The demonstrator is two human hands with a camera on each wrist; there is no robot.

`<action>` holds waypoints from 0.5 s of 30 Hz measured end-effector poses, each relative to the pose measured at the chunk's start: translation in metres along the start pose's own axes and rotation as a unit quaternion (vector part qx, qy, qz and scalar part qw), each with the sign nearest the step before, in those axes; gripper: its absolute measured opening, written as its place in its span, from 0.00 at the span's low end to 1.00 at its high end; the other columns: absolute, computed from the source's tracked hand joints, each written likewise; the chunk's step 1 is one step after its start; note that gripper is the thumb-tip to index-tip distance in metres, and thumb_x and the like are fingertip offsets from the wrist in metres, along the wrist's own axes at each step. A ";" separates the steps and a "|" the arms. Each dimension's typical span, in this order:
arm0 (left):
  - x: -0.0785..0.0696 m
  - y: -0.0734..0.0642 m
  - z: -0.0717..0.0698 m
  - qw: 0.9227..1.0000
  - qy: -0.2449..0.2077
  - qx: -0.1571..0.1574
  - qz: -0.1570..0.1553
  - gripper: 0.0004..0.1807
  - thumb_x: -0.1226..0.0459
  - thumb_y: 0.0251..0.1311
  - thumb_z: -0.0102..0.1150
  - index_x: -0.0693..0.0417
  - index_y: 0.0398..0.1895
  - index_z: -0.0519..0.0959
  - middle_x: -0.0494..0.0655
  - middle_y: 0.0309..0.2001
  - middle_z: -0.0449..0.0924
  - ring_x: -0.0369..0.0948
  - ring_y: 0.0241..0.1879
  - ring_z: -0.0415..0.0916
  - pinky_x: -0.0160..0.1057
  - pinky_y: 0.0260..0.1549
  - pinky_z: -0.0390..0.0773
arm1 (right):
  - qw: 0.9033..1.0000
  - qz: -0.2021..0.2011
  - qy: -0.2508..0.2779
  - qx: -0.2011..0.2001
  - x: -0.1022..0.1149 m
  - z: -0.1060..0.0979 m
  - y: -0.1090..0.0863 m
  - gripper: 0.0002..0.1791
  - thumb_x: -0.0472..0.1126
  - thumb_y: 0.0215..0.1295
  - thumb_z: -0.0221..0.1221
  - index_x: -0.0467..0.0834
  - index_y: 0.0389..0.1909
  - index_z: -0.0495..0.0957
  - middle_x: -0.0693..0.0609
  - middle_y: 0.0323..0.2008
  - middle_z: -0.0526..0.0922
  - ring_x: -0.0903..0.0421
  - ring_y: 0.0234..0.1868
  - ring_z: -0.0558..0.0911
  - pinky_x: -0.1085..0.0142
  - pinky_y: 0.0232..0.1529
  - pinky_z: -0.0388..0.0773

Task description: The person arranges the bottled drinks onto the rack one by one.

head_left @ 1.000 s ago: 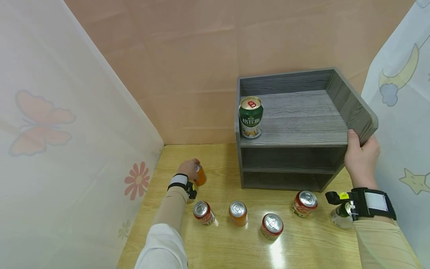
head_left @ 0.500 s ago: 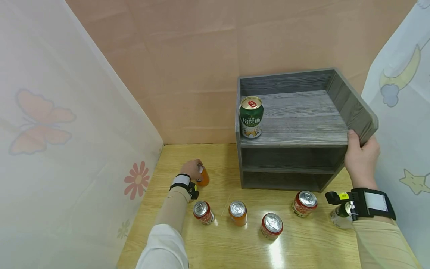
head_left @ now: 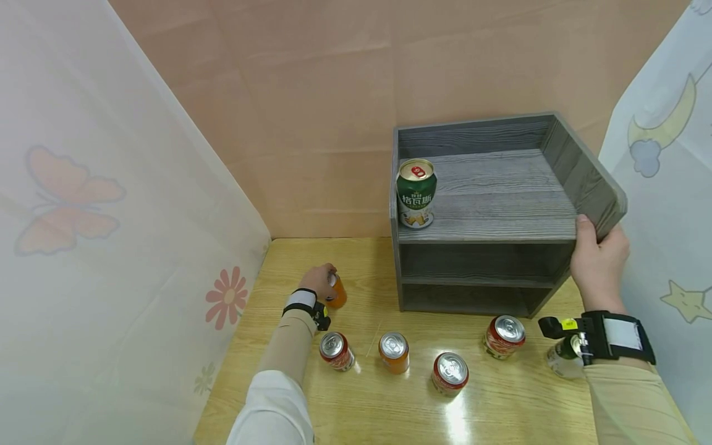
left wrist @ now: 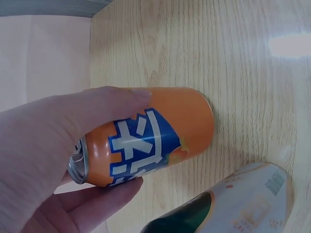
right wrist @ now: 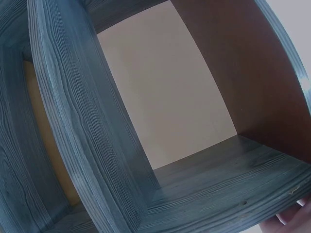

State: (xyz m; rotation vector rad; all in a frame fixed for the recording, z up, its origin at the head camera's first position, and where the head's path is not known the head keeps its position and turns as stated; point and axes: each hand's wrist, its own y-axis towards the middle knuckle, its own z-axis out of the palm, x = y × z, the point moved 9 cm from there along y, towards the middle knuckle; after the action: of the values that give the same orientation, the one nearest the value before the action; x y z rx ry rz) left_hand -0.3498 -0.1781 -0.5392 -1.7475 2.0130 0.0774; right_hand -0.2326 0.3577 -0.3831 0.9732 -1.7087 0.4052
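Note:
My left hand (head_left: 318, 282) is at the back left of the table, gripping an orange soda can (head_left: 337, 294). The left wrist view shows the thumb and fingers on opposite sides of that orange can (left wrist: 192, 119), near its silver top. Just beside it lies a green-and-white can (left wrist: 255, 196) in that view, mostly hidden behind the left wrist in the head view. With my right hand (head_left: 601, 266) I hold the front edge of the right side panel of a grey wooden shelf (head_left: 506, 204). A green can (head_left: 417, 198) stands upright on the shelf's top level, at the left.
In front of the shelf stand a red can (head_left: 336, 353), another orange can (head_left: 395, 355), and two more red cans. A white-and-green can (head_left: 564, 360) is partly covered by the right wrist strap. Printed cloth walls (head_left: 139, 296) border the wooden table (head_left: 378, 426).
My left hand and the orange can shifted slightly right between the first and second frames, then stayed nearly still. The right hand and shelf have not moved.

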 end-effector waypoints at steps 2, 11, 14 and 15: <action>0.004 0.004 0.004 1.000 0.001 -0.002 0.013 0.34 0.66 0.49 0.79 0.57 0.62 0.78 0.55 0.52 0.82 0.51 0.49 0.81 0.48 0.46 0.82 | 1.000 -0.003 0.001 -0.001 -0.001 0.000 0.000 0.17 0.54 0.80 0.45 0.55 0.61 0.72 0.69 0.41 0.69 0.66 0.41 0.68 0.67 0.42 0.62; 0.004 0.006 0.006 0.999 0.000 0.002 0.035 0.36 0.69 0.44 0.81 0.58 0.61 0.79 0.53 0.51 0.82 0.51 0.49 0.80 0.49 0.47 0.81 | 1.000 -0.012 0.008 -0.007 -0.001 0.000 0.002 0.17 0.54 0.80 0.45 0.56 0.61 0.72 0.69 0.41 0.69 0.67 0.42 0.68 0.68 0.43 0.62; 0.002 0.005 0.005 0.999 -0.002 0.006 0.032 0.35 0.69 0.45 0.80 0.58 0.60 0.79 0.54 0.51 0.82 0.50 0.49 0.80 0.48 0.47 0.81 | 1.000 -0.013 0.006 -0.006 -0.001 0.000 0.003 0.17 0.54 0.80 0.45 0.55 0.60 0.73 0.69 0.41 0.69 0.67 0.42 0.68 0.68 0.44 0.62; 0.002 0.005 0.005 0.999 -0.004 0.007 0.031 0.34 0.68 0.45 0.80 0.58 0.60 0.79 0.53 0.50 0.82 0.50 0.48 0.80 0.48 0.47 0.81 | 1.000 -0.013 0.005 -0.006 -0.001 0.000 0.003 0.17 0.54 0.80 0.45 0.55 0.60 0.73 0.69 0.41 0.69 0.67 0.42 0.68 0.68 0.43 0.62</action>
State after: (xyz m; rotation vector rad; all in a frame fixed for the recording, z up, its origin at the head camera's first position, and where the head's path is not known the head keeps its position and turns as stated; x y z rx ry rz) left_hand -0.3528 -0.1776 -0.5459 -1.6732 2.0580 0.0895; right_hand -0.2347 0.3594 -0.3835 0.9817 -1.6857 0.3821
